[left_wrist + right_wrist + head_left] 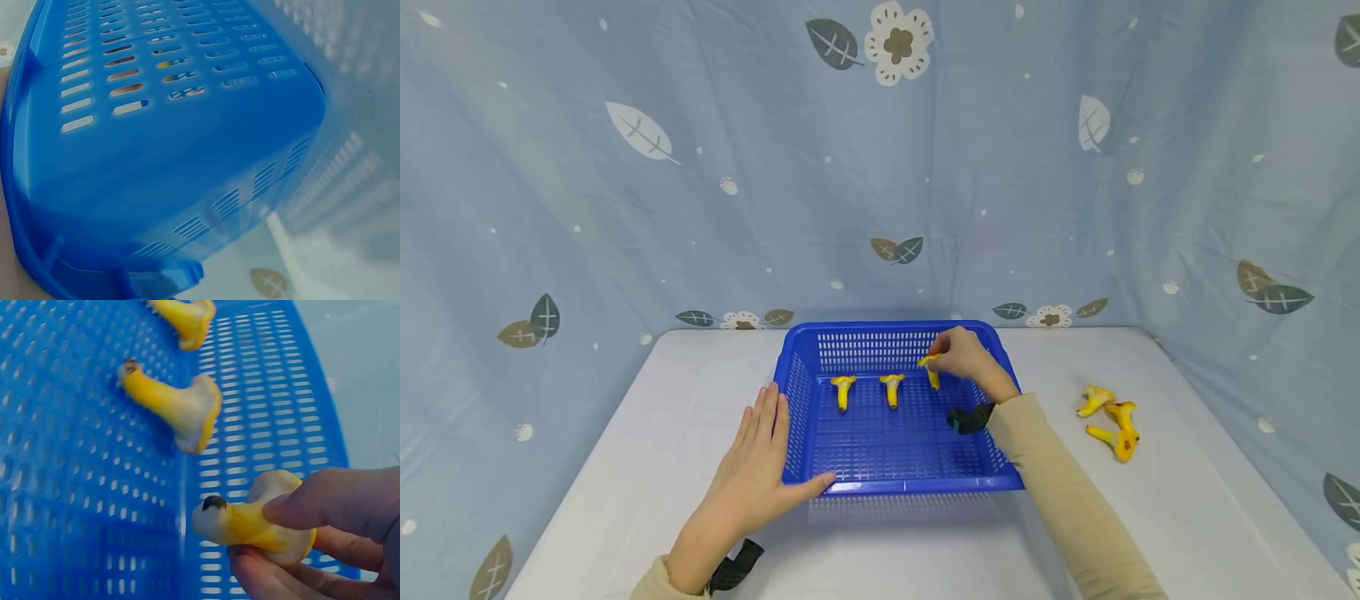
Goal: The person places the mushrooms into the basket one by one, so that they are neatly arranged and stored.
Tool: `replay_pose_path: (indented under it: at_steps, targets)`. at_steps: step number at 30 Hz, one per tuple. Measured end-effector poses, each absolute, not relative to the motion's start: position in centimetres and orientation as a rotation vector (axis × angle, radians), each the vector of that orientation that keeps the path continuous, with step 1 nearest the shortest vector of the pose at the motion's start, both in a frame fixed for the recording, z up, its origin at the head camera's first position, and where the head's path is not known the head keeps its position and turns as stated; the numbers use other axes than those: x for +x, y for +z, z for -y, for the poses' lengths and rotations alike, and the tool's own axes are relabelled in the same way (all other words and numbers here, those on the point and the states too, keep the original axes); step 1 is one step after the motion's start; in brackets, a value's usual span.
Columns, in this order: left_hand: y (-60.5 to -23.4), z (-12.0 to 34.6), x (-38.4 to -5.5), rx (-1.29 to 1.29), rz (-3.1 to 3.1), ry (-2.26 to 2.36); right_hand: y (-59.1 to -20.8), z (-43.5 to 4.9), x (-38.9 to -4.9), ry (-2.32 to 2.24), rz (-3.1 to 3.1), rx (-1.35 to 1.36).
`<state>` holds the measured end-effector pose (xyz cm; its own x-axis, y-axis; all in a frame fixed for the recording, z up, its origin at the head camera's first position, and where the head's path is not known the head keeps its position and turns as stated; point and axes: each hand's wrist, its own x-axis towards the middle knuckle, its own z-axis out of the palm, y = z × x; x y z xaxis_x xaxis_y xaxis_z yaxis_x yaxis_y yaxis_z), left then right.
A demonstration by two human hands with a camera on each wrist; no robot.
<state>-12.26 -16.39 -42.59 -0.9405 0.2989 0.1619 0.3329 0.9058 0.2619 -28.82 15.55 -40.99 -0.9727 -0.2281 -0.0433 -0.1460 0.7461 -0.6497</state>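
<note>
A blue plastic basket (895, 450) with slotted walls stands on the white table. Inside it, toward the back, two yellow mushrooms (843, 392) lie in a row with their caps to the far wall. My right hand (964, 357) pinches a third yellow mushroom (250, 522) between thumb and fingers, over the back right part of the basket; the right wrist view shows its dark-tipped stem. My left hand (756, 471) rests along the basket's left front corner, fingers straight on the rim and thumb over the front edge. In the left wrist view, the basket's outer wall (187, 156) fills most of the picture.
Right of the basket, three more yellow mushrooms (1122, 412) lie close together on the white table (700, 392). A blue curtain (760, 167) with leaf and flower prints hangs behind the table and along its sides. Each wrist carries a black device (737, 567).
</note>
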Motion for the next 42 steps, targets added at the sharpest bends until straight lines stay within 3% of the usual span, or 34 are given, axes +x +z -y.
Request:
replay_pose_path:
  at_steps: [14,42]
  targets:
    - [-42.8,16.5,-12.3,-0.496,2.949,-0.432,-42.8,-14.5,-28.8,-0.835,-2.847,-0.263]
    - [-42.6,16.4,-12.3,-0.502,2.944,-0.446,-42.3,-14.3,-28.6,-0.678,-2.81,-0.22]
